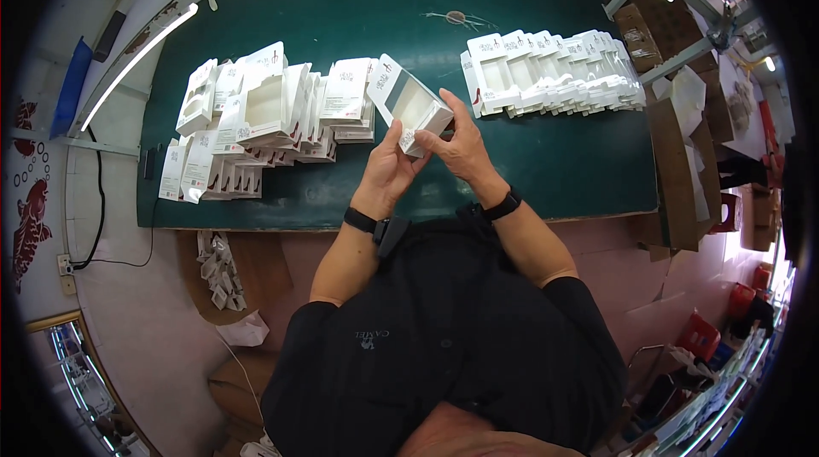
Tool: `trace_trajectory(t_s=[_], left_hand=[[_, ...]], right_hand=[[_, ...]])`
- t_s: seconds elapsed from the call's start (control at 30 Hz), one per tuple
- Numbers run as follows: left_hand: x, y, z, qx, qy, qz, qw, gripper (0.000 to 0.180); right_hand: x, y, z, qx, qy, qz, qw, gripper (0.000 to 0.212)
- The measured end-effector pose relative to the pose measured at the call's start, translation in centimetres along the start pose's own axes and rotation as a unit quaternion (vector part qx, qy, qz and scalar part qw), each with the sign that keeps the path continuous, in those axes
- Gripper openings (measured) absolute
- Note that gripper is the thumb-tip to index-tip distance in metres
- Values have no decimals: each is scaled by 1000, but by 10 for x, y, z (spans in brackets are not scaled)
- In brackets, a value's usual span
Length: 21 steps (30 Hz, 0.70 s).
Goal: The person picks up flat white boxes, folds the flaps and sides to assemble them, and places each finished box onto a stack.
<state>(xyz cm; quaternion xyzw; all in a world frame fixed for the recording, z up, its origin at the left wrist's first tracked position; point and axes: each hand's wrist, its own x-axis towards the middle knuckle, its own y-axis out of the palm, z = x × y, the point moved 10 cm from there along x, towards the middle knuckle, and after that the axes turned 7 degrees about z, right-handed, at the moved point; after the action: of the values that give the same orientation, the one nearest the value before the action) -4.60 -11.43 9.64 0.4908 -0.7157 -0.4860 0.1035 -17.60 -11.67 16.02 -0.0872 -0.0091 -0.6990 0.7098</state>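
Small white carton (412,107), with a window cut in its face, is being held above the near middle of the green table (546,159), tilted, between the two stacks of similar boxes. On the left of the table, a loose heap of white cartons (256,124) is lying, some open and some flat; on the right, a neat overlapping row of cartons (554,73) is standing. The carton is being gripped at its lower end by both hands: the left hand (388,171) is closed around the lower corner, and the right hand (461,150) is pressing with its fingers on the side panel and flap. By judgement, the folding or closing of the end flap is being done now. The next move is probably calling for the flap to be tucked in squarely, with the thin card not being crushed.
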Motion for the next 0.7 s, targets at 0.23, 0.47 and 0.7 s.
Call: trace_trajectory(t_s=[0.23,0.47,0.7], left_hand=[[9,-25,-3,110,-11,-33,993,51],[12,9,-18,-15,-4,39,999,52],[21,8,-23,-13,12,0,1000,49]], right_hand=[[11,-16,26,-126,-39,-76,988,63],[-3,15,68,-372,-255,28,892,51],[1,-22,50,-228,-163,-110,954,66]])
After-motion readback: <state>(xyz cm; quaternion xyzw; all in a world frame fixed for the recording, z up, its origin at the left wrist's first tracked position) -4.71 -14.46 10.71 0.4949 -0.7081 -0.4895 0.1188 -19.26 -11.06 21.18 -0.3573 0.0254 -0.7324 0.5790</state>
